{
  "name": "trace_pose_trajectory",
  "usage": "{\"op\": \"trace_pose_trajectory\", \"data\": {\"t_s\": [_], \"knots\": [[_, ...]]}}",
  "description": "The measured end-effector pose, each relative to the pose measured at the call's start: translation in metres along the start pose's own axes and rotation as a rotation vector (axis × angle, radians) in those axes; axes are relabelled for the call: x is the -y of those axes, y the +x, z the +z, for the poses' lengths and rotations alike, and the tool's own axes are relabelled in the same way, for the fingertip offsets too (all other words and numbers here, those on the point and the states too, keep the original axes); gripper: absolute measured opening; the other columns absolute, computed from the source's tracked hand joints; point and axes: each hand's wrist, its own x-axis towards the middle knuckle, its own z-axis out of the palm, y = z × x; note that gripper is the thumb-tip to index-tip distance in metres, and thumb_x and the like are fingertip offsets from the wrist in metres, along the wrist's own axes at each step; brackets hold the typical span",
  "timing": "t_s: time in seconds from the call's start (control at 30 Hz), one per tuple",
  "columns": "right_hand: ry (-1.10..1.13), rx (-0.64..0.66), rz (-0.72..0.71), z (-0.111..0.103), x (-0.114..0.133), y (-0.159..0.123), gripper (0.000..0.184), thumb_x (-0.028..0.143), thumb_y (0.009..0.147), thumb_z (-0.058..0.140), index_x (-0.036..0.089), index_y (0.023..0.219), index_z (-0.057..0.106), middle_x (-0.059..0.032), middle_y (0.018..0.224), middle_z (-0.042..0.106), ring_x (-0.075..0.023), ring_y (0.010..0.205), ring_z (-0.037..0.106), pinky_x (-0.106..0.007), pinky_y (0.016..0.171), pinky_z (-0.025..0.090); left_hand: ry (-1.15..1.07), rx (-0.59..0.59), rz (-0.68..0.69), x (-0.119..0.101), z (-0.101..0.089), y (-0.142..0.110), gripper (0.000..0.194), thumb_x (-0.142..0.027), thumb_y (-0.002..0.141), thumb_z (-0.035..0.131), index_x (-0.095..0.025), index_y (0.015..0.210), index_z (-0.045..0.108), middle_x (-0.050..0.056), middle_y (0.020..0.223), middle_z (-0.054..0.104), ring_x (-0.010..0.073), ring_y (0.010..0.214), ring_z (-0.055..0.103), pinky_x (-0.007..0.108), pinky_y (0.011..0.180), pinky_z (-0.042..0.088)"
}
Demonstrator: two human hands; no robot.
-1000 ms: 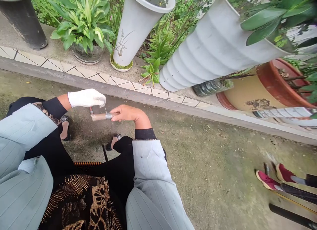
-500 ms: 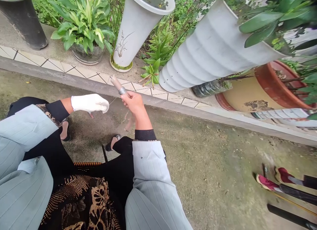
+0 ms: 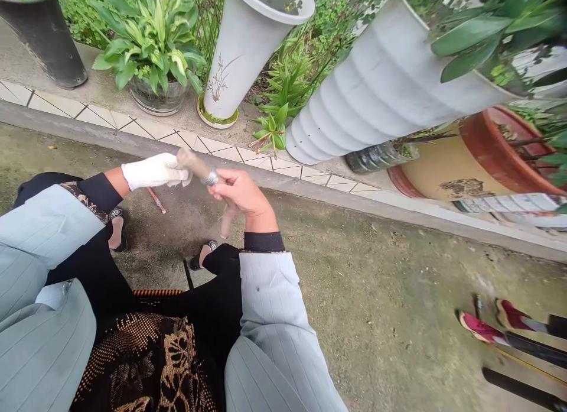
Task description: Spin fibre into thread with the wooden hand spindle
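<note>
My right hand (image 3: 239, 190) is closed around a wooden stick (image 3: 192, 162), blurred by motion, with silvery wire (image 3: 211, 177) wound round it just beyond my fingers. A pale, rounded length of the same colour (image 3: 227, 219) shows below that hand; whether it belongs to the stick I cannot tell. My left hand (image 3: 153, 171) wears a white knitted glove, its fingers pinched together beside the stick's far end. The strand between the hands is too fine to see now. Beneath the glove, a thin reddish stick (image 3: 156, 200) lies near the ground.
A tiled ledge (image 3: 146, 128) runs across in front, bearing a leafy potted plant (image 3: 155, 96), a tall white pot (image 3: 239, 51), a ribbed white pot (image 3: 367, 81) and a tan pot (image 3: 443, 158). Another person's red shoes (image 3: 481, 327) stand at the right on the concrete (image 3: 376, 282).
The stick's far end has swung left and down, to beside the gloved hand. My right hand has turned slightly. The fine strand stretched from the glove earlier no longer shows.
</note>
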Motion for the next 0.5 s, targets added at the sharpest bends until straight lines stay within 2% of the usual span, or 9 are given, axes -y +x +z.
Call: {"op": "trace_pose_trajectory", "data": {"t_s": [0.1,0.17,0.23,0.33,0.43,0.5], "knots": [[0.128,-0.267,-0.066,0.002,-0.001,0.003,0.035,0.049,0.071,0.07,0.018,0.075,0.056,0.0028,0.067,0.053,-0.0068,0.055,0.044,-0.022,0.052,0.036,0.045,-0.006,0.005,-0.002,0.005,0.001,0.034,-0.04,0.088,0.046,-0.012,0.085,0.065,0.004,0.074,0.062,0.0107,0.061,0.051,0.023,0.061,0.04],[0.119,-0.355,-0.033,0.004,-0.003,0.007,0.038,0.051,0.069,0.071,0.018,0.074,0.055,0.0026,0.067,0.053,-0.0067,0.055,0.044,-0.021,0.051,0.037,0.117,-0.006,0.005,-0.005,0.009,0.002,0.032,-0.038,0.087,0.046,-0.013,0.081,0.065,0.004,0.075,0.063,0.012,0.066,0.054,0.023,0.066,0.041],[0.099,-0.384,0.004,0.005,-0.005,0.01,0.039,0.052,0.067,0.073,0.018,0.073,0.055,0.0028,0.065,0.053,-0.0065,0.054,0.044,-0.021,0.05,0.037,0.156,-0.004,-0.005,-0.008,0.012,0.003,0.03,-0.036,0.087,0.046,-0.014,0.077,0.064,0.003,0.075,0.063,0.0126,0.069,0.055,0.024,0.068,0.042],[0.082,-0.377,0.019,0.008,-0.006,0.011,0.039,0.052,0.067,0.074,0.018,0.073,0.056,0.0028,0.065,0.053,-0.0066,0.054,0.045,-0.021,0.05,0.037,0.099,0.018,-0.037,-0.006,0.016,0.003,0.033,-0.039,0.088,0.046,-0.013,0.078,0.064,0.003,0.067,0.06,0.0113,0.06,0.051,0.023,0.06,0.04],[0.044,-0.402,-0.002,0.006,-0.005,0.012,0.037,0.052,0.07,0.072,0.018,0.076,0.058,0.0024,0.066,0.053,-0.0072,0.055,0.046,-0.022,0.052,0.039,-0.022,0.023,-0.066,-0.001,0.022,0.002,0.041,-0.045,0.092,0.042,-0.012,0.094,0.065,0.0,0.057,0.052,0.0095,0.049,0.043,0.021,0.051,0.035],[-0.001,-0.489,-0.022,0.0,-0.007,0.014,0.035,0.053,0.075,0.068,0.02,0.082,0.06,0.0018,0.069,0.053,-0.0081,0.057,0.047,-0.022,0.054,0.04,-0.046,0.033,-0.08,0.001,0.026,0.0,0.044,-0.047,0.094,0.039,-0.012,0.107,0.063,-0.001,0.056,0.051,0.009,0.046,0.04,0.02,0.048,0.034]]}}
